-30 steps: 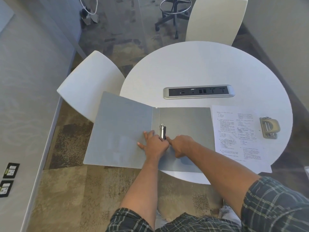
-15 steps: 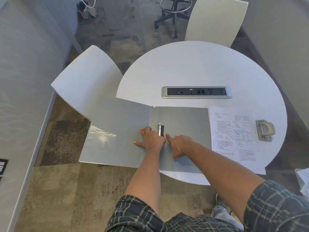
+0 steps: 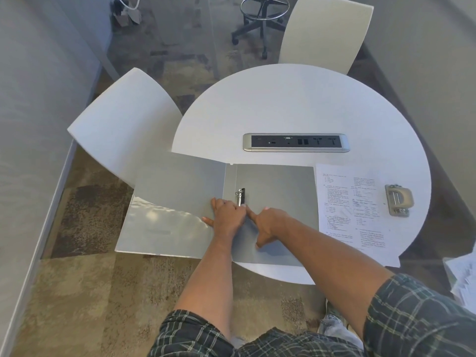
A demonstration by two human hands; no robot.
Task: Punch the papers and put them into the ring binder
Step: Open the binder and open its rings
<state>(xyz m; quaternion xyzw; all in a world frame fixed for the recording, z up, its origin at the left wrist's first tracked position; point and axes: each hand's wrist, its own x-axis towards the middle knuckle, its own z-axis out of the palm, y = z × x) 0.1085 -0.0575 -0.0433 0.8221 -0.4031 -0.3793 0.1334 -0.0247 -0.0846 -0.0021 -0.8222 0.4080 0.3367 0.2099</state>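
Note:
A grey ring binder (image 3: 280,186) lies open at the near edge of the round white table (image 3: 296,104), and its left cover (image 3: 175,197) hangs out past the table's rim. The metal ring mechanism (image 3: 241,195) stands on the spine. My left hand (image 3: 228,219) rests on the spine with its fingers curled against the lower end of the mechanism. My right hand (image 3: 269,222) lies on the right cover, index fingertip touching the mechanism from the right. Printed papers (image 3: 353,215) lie to the right of the binder, and a grey hole punch (image 3: 398,200) beside them.
A socket strip (image 3: 296,142) is set into the middle of the table. One white chair (image 3: 123,124) stands at the left, under the binder's hanging cover, and another (image 3: 324,34) at the far side. More paper (image 3: 463,276) shows at the right edge.
Both hands have stayed at the ring mechanism. The view has shifted slightly, and a glare now shows on the hanging left cover.

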